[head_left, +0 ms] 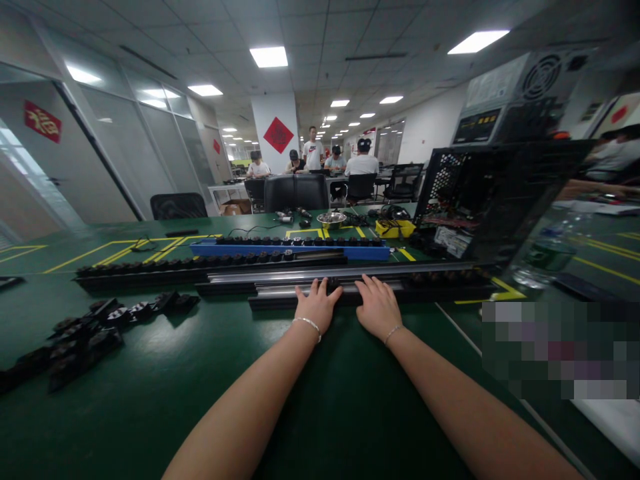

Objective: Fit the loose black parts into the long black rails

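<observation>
My left hand (317, 308) reaches forward with spread fingers resting on a long black rail (280, 292) that has a shiny metal channel. Its thumb points toward a small dark part (332, 285) sitting in the channel; whether they touch I cannot tell. To the right, my right hand (379, 308) lies on the same rail, fingers stretched out over the near edge. More small dark pieces (445, 276) sit in the rail's right end. Another rail with a metal channel (230, 277) runs just behind.
Farther back are a black rail filled with round parts (165, 269) and a blue rail (360, 252). Loose black parts (117, 317) lie at left. An open computer case (505, 200) stands right, near a plastic bottle (547, 250). A metal bowl (331, 219) and yellow tray (395, 229) sit behind.
</observation>
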Demonstrator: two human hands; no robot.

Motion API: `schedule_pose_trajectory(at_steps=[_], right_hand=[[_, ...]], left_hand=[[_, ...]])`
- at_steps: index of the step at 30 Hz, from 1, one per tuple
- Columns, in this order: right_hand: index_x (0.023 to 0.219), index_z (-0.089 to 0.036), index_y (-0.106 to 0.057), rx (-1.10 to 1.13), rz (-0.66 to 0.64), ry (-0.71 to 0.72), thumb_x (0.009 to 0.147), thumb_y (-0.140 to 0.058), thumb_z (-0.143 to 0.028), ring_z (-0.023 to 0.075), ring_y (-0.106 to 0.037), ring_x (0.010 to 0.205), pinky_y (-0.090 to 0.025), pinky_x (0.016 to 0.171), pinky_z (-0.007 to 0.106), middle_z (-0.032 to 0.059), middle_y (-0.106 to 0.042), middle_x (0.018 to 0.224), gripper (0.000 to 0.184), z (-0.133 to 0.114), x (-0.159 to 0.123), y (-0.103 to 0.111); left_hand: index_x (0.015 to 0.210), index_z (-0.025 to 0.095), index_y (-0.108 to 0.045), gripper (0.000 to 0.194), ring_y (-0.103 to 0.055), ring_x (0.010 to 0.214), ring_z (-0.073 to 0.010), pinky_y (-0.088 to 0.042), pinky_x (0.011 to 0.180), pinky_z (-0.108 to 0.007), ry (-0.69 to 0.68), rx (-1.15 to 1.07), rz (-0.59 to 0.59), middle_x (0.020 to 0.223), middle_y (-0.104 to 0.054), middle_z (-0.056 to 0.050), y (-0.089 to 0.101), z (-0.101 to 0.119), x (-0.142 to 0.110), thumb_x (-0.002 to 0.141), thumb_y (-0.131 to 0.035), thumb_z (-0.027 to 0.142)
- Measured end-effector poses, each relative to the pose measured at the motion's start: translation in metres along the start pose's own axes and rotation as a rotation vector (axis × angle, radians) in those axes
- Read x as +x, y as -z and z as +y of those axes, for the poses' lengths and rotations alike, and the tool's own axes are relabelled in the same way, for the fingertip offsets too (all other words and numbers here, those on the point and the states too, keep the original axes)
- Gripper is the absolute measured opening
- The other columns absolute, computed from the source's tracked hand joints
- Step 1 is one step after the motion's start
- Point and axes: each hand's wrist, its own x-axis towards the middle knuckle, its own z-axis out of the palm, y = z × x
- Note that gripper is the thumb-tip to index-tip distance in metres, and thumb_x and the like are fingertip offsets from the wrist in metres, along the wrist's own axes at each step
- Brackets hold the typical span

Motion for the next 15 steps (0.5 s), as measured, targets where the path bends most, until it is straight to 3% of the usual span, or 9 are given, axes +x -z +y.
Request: schedule_pose_trajectory(at_steps=[15], right_hand=[[0.127, -0.015, -0.053, 0.009, -0.02, -0.01, 0.072, -0.047, -0.014, 0.026, -0.033, 0.131, -0.021, 0.108, 0.043, 0.0095, -0.043, 0.142, 0.055, 0.0, 0.001, 0.0]], left_hand=[[0.137, 0.035, -0.037, 0.051, -0.036, 0.132, -0.031, -0.025, 0.104, -0.058, -0.03, 0.066, 0.017, 0.146, -0.038, -0.012, 0.006, -0.017, -0.006, 0.088, -0.036, 0.023]])
